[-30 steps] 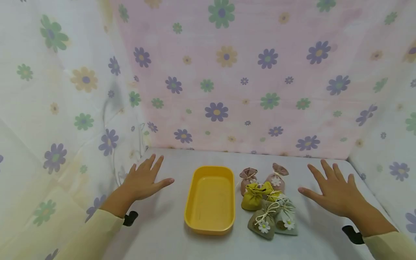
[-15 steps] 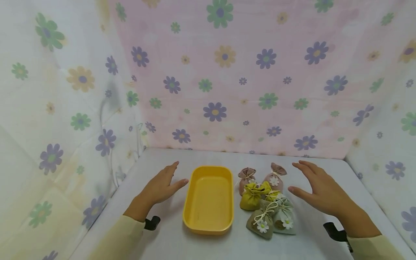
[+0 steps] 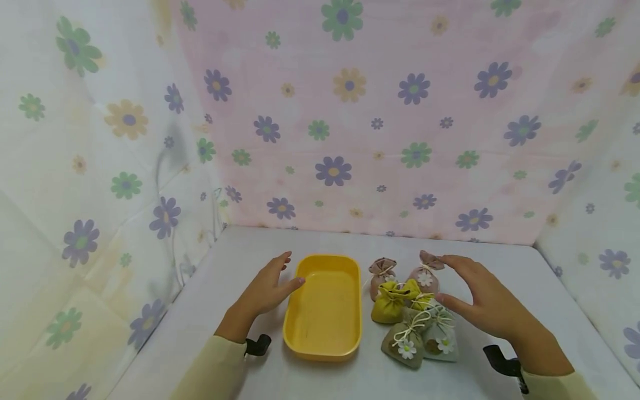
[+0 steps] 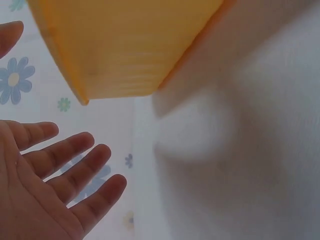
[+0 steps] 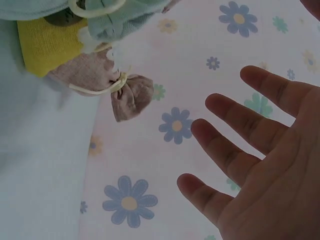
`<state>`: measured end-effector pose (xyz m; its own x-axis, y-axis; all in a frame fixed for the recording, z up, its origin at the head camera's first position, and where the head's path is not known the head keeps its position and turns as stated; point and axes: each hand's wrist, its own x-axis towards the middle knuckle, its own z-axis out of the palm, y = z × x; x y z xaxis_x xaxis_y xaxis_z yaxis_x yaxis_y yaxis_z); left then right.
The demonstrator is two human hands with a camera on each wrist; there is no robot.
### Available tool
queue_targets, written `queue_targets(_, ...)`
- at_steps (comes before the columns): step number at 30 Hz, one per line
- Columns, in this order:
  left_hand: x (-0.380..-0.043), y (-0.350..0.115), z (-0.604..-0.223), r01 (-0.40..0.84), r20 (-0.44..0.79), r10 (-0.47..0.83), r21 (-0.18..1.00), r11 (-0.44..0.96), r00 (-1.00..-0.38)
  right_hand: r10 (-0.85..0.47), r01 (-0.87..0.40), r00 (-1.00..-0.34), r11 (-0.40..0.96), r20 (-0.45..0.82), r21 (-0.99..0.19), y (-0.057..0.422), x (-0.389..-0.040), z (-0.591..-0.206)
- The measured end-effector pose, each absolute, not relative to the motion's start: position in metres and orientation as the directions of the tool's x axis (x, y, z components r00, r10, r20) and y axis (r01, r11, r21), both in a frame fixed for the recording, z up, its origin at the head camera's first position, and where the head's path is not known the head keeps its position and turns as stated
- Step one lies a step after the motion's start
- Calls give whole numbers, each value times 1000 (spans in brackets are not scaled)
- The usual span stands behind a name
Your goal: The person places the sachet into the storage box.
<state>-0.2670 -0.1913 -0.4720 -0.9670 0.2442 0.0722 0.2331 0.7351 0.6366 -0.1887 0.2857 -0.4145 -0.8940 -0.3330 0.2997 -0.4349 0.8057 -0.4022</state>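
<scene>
A yellow plastic tray (image 3: pixel 322 311) stands on the white table, its inside bare. My left hand (image 3: pixel 265 291) hovers at its left side with fingers extended; in the left wrist view the spread fingers (image 4: pixel 80 170) hold nothing. Right of the tray sits a cluster of small drawstring pouches: mauve ones (image 3: pixel 382 278) at the back, yellow-green ones (image 3: pixel 389 304) in the middle, an olive one (image 3: pixel 404 345) and a pale green one (image 3: pixel 441 338) in front. Close to their right side is my right hand (image 3: pixel 495 303), fingers extended and holding nothing, as the right wrist view also shows.
Flower-printed cloth (image 3: pixel 370 139) hangs behind the table and along both sides. The white tabletop (image 3: pixel 310 383) extends in front of the tray and pouches. A black strap part (image 3: pixel 257 345) sticks out below each wrist.
Both hands have moved inward, the left toward the tray and the right toward the pouches. Tray and pouches have stayed in place.
</scene>
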Motion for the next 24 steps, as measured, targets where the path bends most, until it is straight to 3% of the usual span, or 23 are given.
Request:
queue_targets(9,-270,-182,-483,147,35,178,726,671,-983,-410,-534,-836,760,364,-371,274,-185,-428)
queue_targets(15,-269,-182,-487,100,-7,185,824,558,-983,-452,-582,-799,748,397,-320,268,-183,-431)
queue_targets(24,-270,-185,-493,25,-64,217,922,386,-974,-475,-563,-824,745,308,-358,259,-184,-426)
